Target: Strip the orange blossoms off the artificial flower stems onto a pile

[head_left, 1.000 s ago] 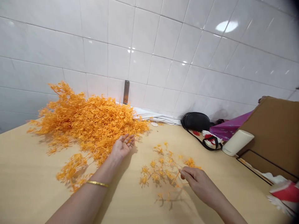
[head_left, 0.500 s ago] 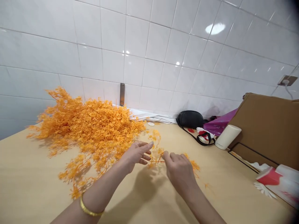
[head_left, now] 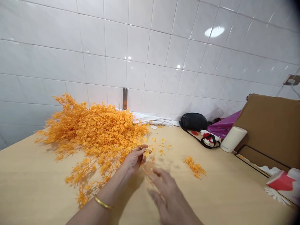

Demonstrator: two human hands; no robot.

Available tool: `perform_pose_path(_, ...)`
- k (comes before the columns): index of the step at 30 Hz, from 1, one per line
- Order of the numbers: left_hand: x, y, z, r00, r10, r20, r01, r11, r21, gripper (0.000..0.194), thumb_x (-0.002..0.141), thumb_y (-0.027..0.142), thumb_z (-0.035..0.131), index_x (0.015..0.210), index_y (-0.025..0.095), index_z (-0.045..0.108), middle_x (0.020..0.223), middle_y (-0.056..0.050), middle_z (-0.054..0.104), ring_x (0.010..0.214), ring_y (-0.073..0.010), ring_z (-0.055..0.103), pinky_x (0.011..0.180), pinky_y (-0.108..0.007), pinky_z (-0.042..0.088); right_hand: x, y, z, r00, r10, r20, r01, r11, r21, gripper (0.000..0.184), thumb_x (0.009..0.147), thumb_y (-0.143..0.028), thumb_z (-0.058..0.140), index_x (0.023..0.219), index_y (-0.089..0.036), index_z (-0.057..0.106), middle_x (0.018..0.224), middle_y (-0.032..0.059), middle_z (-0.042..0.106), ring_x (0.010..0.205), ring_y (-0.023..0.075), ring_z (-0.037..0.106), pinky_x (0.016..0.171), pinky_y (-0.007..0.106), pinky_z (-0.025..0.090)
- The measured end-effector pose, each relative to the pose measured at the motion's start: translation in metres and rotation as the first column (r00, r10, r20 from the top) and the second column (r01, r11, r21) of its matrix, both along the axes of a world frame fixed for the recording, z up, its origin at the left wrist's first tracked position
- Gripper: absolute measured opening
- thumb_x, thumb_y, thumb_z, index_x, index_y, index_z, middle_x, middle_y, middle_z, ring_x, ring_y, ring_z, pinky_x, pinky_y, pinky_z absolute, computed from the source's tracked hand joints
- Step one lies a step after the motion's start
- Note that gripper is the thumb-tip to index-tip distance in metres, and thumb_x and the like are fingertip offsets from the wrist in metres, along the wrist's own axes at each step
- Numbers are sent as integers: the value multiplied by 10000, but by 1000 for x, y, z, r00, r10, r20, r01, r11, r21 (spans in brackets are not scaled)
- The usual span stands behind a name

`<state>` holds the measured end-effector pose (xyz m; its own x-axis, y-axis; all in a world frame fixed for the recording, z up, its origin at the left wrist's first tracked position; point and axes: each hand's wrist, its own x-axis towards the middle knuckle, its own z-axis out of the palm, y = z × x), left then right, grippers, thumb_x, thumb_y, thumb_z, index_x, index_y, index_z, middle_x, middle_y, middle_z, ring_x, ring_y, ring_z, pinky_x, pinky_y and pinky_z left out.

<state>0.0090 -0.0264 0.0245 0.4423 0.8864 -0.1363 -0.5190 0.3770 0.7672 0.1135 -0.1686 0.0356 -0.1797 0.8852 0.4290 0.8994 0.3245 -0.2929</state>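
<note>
My left hand (head_left: 136,158) is closed around the stem of an orange plastic flower sprig (head_left: 161,146), whose small blossoms spread out to the right over the table. Its thin stem curves down from my fingers towards my right hand (head_left: 165,190). That hand is smeared by motion, with its thumb and fingers apart, close to the stem's lower end. Beside my left hand lies a big tangled heap of orange plastic flower sprigs (head_left: 100,128). A small separate bunch of orange blossoms (head_left: 195,167) rests on the table to the right.
On the wooden-coloured table (head_left: 225,184) a black bag (head_left: 193,121) stands at the back, its strap by red and white flowers. To the right are a cream cylinder (head_left: 233,139), a brown cardboard box (head_left: 272,128) and a white petalled flower (head_left: 276,194). A tiled wall closes the back.
My left hand has gone from open to closed on a sprig's stem. My right hand has come down and nearer, its fingers now apart. The small bunch at right now shows uncovered.
</note>
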Motion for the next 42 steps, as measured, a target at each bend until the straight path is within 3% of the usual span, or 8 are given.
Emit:
perform_pose_path(4, -7, 5, -12, 1000, -26, -15, 27, 996, 81, 180, 674, 120, 567, 853, 130, 588, 630, 5, 564, 324, 13, 259, 326, -145, 182, 33, 30, 39, 944, -85, -319, 131, 983, 127, 264, 833, -277, 338, 934, -183, 563, 977, 92, 548, 932, 188, 491, 805, 307, 378)
perform_pose_path(9, -11, 11, -21, 995, -67, -73, 77, 988, 136, 203, 644, 168, 617, 842, 124, 627, 665, -14, 573, 354, 9, 226, 328, -164, 146, 61, 94, 40, 878, -183, -443, 235, 970, 66, 291, 794, -369, 395, 813, -156, 593, 861, 77, 585, 833, 187, 515, 746, 289, 367)
perform_pose_path(18, -6, 14, -24, 986, -53, -157, 65, 995, 77, 107, 612, 164, 646, 706, 122, 619, 693, -25, 591, 388, -7, 295, 351, -156, 197, 57, 137, 2, 709, -100, -698, -226, 906, -359, 317, 666, -439, 551, 557, -149, 486, 495, -66, 397, 476, 69, 344, 480, 202, 254)
perform_pose_path(27, 2, 10, -33, 888, -7, -459, 135, 960, 246, 389, 684, 281, 569, 327, 161, 472, 378, -6, 380, 619, -136, 509, 589, -199, 367, 65, 160, -28, 466, -232, -854, 207, 967, -150, 336, 637, -440, 558, 484, -172, 425, 481, -42, 439, 474, 87, 397, 459, 213, 282)
perform_pose_path(32, -1, 6, -27, 933, -14, -359, 95, 973, 210, 368, 614, 281, 633, 309, 192, 447, 368, -19, 384, 909, -197, 505, 734, -206, 376, 105, 158, -17, 221, -269, -937, 551, 827, -108, 254, 633, -413, 532, 583, -174, 459, 506, -28, 487, 467, 103, 484, 451, 215, 328)
perform_pose_path(35, -2, 6, -24, 936, -57, -347, 124, 977, 174, 344, 574, 280, 671, 323, 193, 453, 351, -15, 393, 869, -195, 520, 717, -216, 386, 125, 149, -12, 64, -291, -954, 527, 822, -215, 228, 592, -313, 550, 762, -175, 486, 575, -26, 537, 467, 97, 511, 456, 208, 347)
perform_pose_path(39, -4, 9, -22, 922, -96, -375, 141, 985, 95, 238, 564, 257, 681, 425, 156, 516, 321, 24, 381, 457, -97, 443, 466, -196, 311, 107, 144, -9, 201, -229, -952, 155, 968, -200, 301, 608, -336, 563, 851, -161, 525, 520, -64, 461, 415, 59, 395, 441, 200, 305)
perform_pose_path(42, -6, 10, -19, 913, -138, -384, 174, 983, 60, 178, 569, 237, 675, 508, 122, 554, 338, 34, 401, 346, -41, 305, 397, -206, 188, 80, 139, -3, 435, -162, -886, -172, 951, -258, 285, 661, -419, 558, 700, -137, 561, 485, -69, 388, 431, 49, 330, 444, 193, 271)
